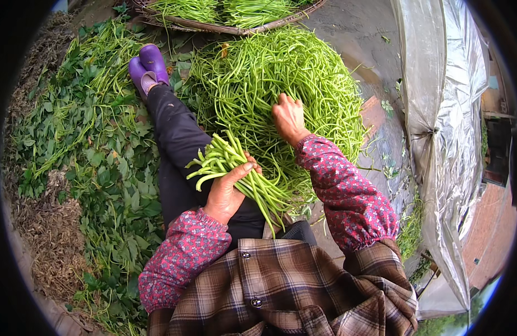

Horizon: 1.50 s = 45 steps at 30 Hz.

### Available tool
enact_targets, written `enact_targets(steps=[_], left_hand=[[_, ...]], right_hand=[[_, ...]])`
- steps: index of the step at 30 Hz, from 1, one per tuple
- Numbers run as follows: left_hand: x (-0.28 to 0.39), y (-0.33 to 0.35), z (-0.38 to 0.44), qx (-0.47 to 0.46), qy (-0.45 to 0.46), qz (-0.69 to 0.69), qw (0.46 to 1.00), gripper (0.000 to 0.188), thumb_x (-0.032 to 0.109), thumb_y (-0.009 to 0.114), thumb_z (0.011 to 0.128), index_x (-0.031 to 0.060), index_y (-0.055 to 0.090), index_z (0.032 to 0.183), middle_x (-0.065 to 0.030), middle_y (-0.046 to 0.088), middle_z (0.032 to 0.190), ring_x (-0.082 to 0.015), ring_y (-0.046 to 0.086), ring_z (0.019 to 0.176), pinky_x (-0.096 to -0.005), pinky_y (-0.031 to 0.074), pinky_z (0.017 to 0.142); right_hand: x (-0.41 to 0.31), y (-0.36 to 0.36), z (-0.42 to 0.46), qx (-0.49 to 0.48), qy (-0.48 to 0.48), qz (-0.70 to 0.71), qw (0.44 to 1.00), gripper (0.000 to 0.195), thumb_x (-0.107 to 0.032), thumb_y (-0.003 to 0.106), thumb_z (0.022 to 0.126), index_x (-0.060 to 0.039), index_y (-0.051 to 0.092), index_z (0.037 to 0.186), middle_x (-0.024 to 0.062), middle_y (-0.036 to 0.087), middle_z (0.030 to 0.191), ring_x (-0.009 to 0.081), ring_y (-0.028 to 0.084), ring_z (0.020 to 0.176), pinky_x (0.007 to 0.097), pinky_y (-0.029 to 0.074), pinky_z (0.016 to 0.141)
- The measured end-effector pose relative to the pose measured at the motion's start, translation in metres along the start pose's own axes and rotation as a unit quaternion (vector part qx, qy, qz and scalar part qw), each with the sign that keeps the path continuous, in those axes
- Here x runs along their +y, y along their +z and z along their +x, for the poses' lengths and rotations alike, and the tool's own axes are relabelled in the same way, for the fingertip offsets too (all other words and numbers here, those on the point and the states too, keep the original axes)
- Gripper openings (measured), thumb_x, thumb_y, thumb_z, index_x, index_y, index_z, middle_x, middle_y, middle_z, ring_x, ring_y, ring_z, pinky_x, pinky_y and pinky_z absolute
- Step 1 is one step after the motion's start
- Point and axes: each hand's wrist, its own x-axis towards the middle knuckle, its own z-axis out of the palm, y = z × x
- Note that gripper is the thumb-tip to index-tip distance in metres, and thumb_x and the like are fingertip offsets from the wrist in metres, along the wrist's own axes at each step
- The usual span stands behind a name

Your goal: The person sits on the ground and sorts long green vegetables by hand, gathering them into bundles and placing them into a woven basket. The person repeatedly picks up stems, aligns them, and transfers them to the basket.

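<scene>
My left hand (pixel 230 191) is closed around a bunch of green leaf stalks (pixel 258 189), held above my lap. The thicker cut ends fan out to the upper left, while the thin ends hang to the lower right. Ahead of me lies a big heap of loose green stalks (pixel 258 71). My right hand (pixel 289 117) reaches onto the near right part of this heap with its fingers curled down. Its fingertips are hidden, so I cannot tell whether it grips any stalks.
A round woven tray (pixel 241 30) bearing bundled stalks stands beyond the heap. Stripped leaves and vines (pixel 116 176) cover the ground to the left, beside dry brown plant matter (pixel 57 239). My legs (pixel 178 126) stretch forward in purple clogs (pixel 151 63). Plastic sheeting (pixel 434 138) hangs at the right.
</scene>
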Motion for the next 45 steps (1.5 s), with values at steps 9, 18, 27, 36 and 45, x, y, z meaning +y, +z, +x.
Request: enact_targets(steps=[9, 18, 27, 36, 45], left_hand=[[0.0, -0.001, 0.0, 0.003, 0.006, -0.009, 1.0, 0.026, 0.002, 0.059, 0.082, 0.007, 0.05, 0.106, -0.0041, 0.055, 0.093, -0.0191, 0.055, 0.088, -0.0364, 0.045, 0.084], [0.0, 0.006, 0.0, 0.001, 0.018, 0.016, 1.0, 0.029, 0.004, 0.06, 0.081, 0.0039, 0.051, 0.108, -0.0095, 0.06, 0.101, -0.0193, 0.057, 0.09, -0.0309, 0.046, 0.08], [0.001, -0.005, -0.002, 0.022, 0.048, 0.056, 0.997, 0.029, 0.005, 0.059, 0.082, 0.005, 0.05, 0.11, -0.0056, 0.057, 0.094, -0.0198, 0.055, 0.093, -0.0348, 0.045, 0.087], [0.002, 0.002, -0.001, -0.007, 0.007, 0.023, 1.0, 0.025, 0.004, 0.059, 0.082, 0.0058, 0.05, 0.106, -0.0042, 0.056, 0.093, -0.0196, 0.055, 0.09, -0.0376, 0.045, 0.087], [-0.002, 0.005, 0.0, -0.015, 0.011, 0.012, 1.0, 0.023, 0.005, 0.061, 0.081, 0.0038, 0.053, 0.103, -0.0051, 0.058, 0.091, -0.0193, 0.056, 0.087, -0.034, 0.046, 0.082]], right_hand=[[0.09, -0.077, 0.014, 0.271, 0.247, 0.564, 0.74, 0.015, -0.007, 0.069, 0.078, 0.0032, 0.067, 0.088, 0.0067, 0.065, 0.075, 0.0091, 0.052, 0.057, 0.0228, 0.043, 0.054], [0.041, -0.145, -0.041, -0.038, 0.15, 0.579, 0.801, 0.012, -0.012, 0.06, 0.085, -0.002, 0.066, 0.085, 0.0027, 0.061, 0.064, 0.0103, 0.054, 0.054, 0.0241, 0.043, 0.049], [-0.03, -0.116, -0.054, -0.105, -0.071, 0.511, 0.85, 0.011, -0.007, 0.064, 0.076, 0.0005, 0.06, 0.069, 0.0159, 0.059, 0.064, 0.033, 0.059, 0.059, 0.0383, 0.046, 0.053], [0.025, -0.024, -0.009, -0.013, 0.09, 0.095, 0.991, 0.005, -0.006, 0.061, 0.071, -0.006, 0.065, 0.074, 0.0129, 0.062, 0.074, 0.027, 0.063, 0.068, 0.0381, 0.051, 0.058], [0.082, -0.138, -0.02, 0.092, 0.172, 0.638, 0.745, 0.018, -0.015, 0.058, 0.089, 0.0012, 0.065, 0.089, 0.0001, 0.063, 0.07, 0.0042, 0.048, 0.053, 0.0183, 0.039, 0.048]])
